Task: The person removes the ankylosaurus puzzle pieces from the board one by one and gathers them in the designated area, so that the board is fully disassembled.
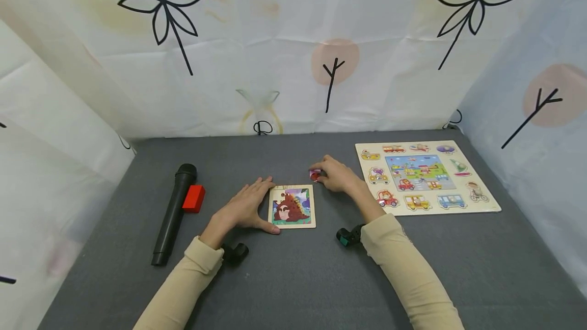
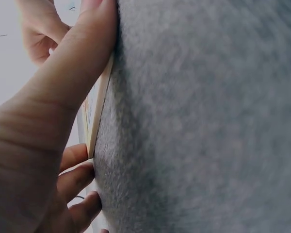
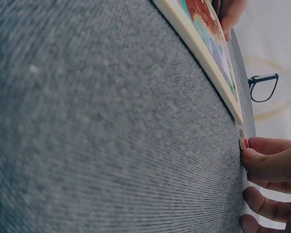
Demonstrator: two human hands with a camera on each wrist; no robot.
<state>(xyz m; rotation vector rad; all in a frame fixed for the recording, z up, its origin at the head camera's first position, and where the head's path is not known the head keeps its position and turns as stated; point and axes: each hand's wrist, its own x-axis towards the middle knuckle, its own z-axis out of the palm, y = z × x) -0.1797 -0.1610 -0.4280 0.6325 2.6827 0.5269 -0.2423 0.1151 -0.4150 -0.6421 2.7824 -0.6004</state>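
A small square jigsaw puzzle (image 1: 292, 207) with a pale wooden frame and a red-brown spiky dinosaur picture lies flat on the grey table. My left hand (image 1: 247, 205) spans its left side, thumb at the near edge and fingers at the far left corner, holding it. To the right, past the frame's far right corner, my right hand (image 1: 338, 174) pinches a small puzzle piece (image 1: 314, 174) in purple and red between thumb and forefinger. In the right wrist view, the piece (image 3: 243, 141) shows close to the table, just off the frame's corner (image 3: 238, 118).
A larger wooden peg puzzle board (image 1: 463, 202) with vehicle pictures lies at the right, beside my right forearm. On the left lie a black microphone (image 1: 174, 215) and a red block (image 1: 194, 198) close against it. White printed cloth (image 1: 293, 65) stands along the table's back edge.
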